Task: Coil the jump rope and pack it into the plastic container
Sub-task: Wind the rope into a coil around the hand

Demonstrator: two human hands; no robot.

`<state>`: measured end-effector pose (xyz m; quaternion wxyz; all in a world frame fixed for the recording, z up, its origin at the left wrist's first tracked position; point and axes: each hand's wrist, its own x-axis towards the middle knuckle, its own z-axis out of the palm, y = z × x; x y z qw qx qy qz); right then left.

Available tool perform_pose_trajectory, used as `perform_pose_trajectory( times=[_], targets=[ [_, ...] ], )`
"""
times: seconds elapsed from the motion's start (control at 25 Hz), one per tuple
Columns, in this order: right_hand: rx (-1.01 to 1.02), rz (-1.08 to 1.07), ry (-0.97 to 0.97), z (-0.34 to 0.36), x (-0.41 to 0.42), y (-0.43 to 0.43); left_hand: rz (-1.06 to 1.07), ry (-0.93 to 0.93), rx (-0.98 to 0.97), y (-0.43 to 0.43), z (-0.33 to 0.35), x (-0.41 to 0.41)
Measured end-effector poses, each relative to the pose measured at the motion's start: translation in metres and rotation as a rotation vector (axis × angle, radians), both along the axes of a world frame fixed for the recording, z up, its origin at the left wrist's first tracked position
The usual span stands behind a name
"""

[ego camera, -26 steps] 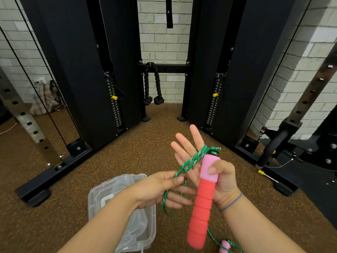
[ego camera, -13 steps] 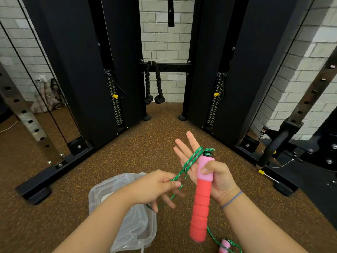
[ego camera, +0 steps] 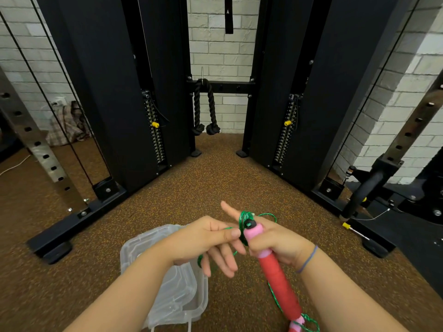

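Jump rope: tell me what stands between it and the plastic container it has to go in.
The lid does, as far as I can see: the plastic container on the floor looks closed. The jump rope is held above and right of it, handle in the right hand, cord pinched by the left hand.

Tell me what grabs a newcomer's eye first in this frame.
The red-and-pink jump rope handle, low and right of centre, gripped by the right hand, with green rope looped around that hand's fingers. The left hand pinches the rope beside it, above a clear plastic container on the brown floor. Behind, black cable-machine towers fill the background.
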<state>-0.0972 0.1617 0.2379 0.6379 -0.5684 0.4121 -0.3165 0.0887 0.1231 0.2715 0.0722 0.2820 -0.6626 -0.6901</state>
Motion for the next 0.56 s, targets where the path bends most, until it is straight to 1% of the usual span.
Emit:
perform_pose_trajectory(
  times=[0.04,0.12,0.2,0.28,0.36,0.44,0.48,0.56],
  targets=[
    [0.002,0.040,0.048,0.003,0.000,0.002,0.002,0.024,0.026,0.000,0.001,0.001],
    [0.062,0.079,0.106,0.007,-0.001,0.004,-0.001,0.042,0.018,0.000,0.002,0.003],
    [0.123,0.089,0.155,0.011,-0.001,0.008,-0.002,0.050,-0.046,-0.001,0.003,0.003],
    [0.161,0.147,0.169,0.012,0.003,0.012,0.023,0.056,-0.131,-0.002,0.003,0.002],
    [0.210,0.243,0.093,0.005,0.011,0.014,0.080,0.046,-0.236,-0.003,0.001,0.001],
    [0.268,0.397,-0.011,0.002,0.019,0.013,0.134,0.029,-0.325,-0.006,0.000,0.000],
    [0.281,0.471,-0.057,0.002,0.022,0.013,0.156,0.026,-0.350,-0.007,0.000,0.000],
    [0.289,0.540,-0.173,0.000,0.027,0.012,0.205,0.031,-0.365,-0.011,-0.001,0.004]
  ],
)
